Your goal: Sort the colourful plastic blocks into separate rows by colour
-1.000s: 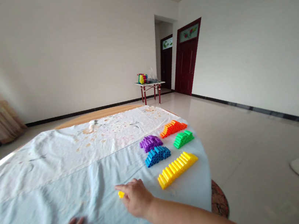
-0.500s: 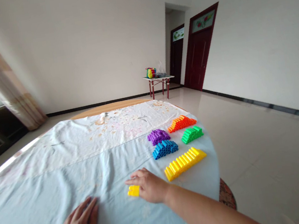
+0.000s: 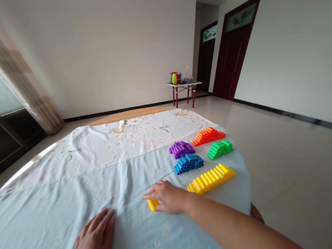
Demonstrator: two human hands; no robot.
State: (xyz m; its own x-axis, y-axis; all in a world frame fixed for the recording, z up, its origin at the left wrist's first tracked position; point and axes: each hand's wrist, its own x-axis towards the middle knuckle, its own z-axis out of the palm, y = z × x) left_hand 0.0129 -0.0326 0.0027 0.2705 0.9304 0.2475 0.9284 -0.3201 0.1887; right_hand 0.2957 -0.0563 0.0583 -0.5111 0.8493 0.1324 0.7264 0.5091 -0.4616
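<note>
My right hand (image 3: 168,198) has its thumb and fingers around a small yellow tube piece (image 3: 153,204) on the blue part of the cloth. Part of that piece is hidden by the hand. Flat on the cloth to the left lies my left hand (image 3: 93,244), fingers stretched out and holding nothing. Beyond the right hand, a long stack of yellow tubes (image 3: 211,179) rests on the cloth. Behind it are stacks of blue tubes (image 3: 188,163), purple tubes (image 3: 182,149), green tubes (image 3: 220,149) and orange tubes (image 3: 208,135).
The cloth (image 3: 129,216) covers most of a round table, whose bare wooden edge (image 3: 127,114) shows at the back. Farther off stands a small table (image 3: 184,84) with bags on it. Tiled floor (image 3: 293,176) lies to the right.
My right hand has closed its fingers over the yellow piece, which is now seen turned more upright. The whole view has shifted slightly; my left hand still lies flat.
</note>
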